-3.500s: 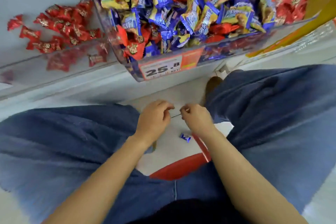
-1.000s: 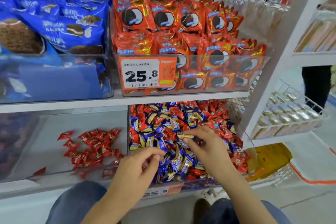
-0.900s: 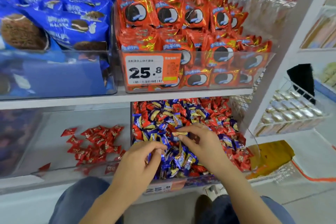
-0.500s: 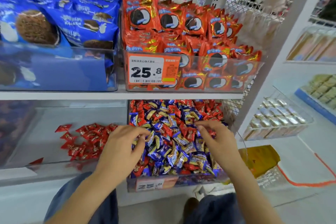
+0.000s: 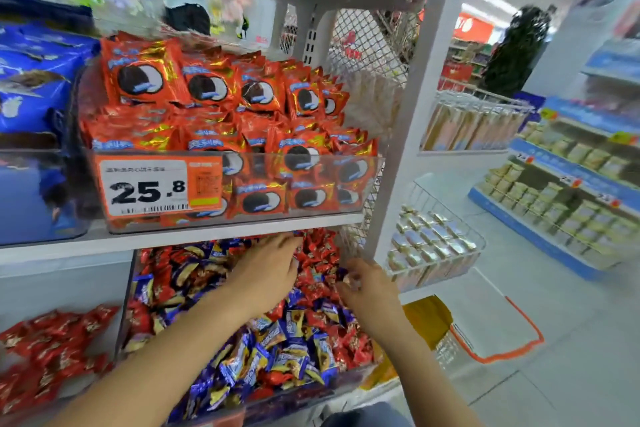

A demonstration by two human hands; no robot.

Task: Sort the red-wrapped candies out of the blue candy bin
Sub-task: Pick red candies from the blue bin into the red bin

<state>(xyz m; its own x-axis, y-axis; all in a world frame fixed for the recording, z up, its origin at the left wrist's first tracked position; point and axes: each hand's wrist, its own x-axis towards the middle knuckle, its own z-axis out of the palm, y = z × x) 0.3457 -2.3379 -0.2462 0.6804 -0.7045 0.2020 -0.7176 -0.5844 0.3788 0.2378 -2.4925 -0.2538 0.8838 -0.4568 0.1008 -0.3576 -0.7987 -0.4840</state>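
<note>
Glossy foil-like candy wrappers (image 5: 277, 354) fill a seemingly clear plastic bin (image 5: 304, 395).

The shelf board (image 5: 207, 236) hangs low over the back of the candy bin (image 5: 298, 388), so the gap there is thin. The left hand (image 5: 268, 274) fills that gap under the board. The bin's front is open from above. A white post (image 5: 398, 149) and wire mesh (image 5: 367, 45) block the bin's right side.

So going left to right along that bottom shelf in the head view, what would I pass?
Pile of red candies → mixed candy bin with the left hand reaching in → right hand at the bin's right side → wire basket of gold-wrapped packets.
</note>
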